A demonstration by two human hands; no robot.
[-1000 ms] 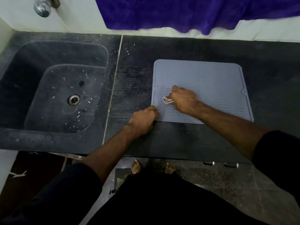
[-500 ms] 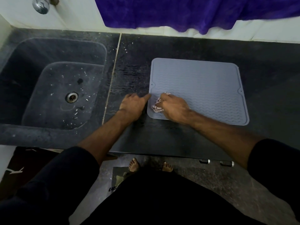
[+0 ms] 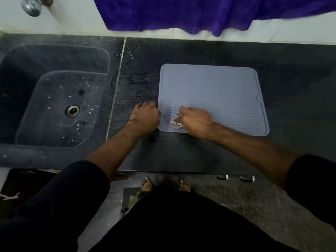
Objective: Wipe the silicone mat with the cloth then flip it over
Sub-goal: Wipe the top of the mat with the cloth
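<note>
The dark surface [image 3: 209, 153] holds a gray silicone mat [image 3: 218, 91], lying flat beside the sink [image 3: 54, 99]. The right hand [image 3: 197, 122] has its fingers curled tight around a small cloth [image 3: 176, 122] on the mat's near left corner. The left hand [image 3: 145, 117] rests on the surface at the mat's left edge, fingers curled under.

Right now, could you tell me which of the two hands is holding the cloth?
The right hand grips the cloth on the mat; the left hand rests at the mat's left edge.

One head-worn wide-angle view, looking steeply down from above, surface [image 3: 209, 153] close below, sink [image 3: 16, 153] at 9 o'clock, floor [image 3: 254, 206] at 6 o'clock
</note>
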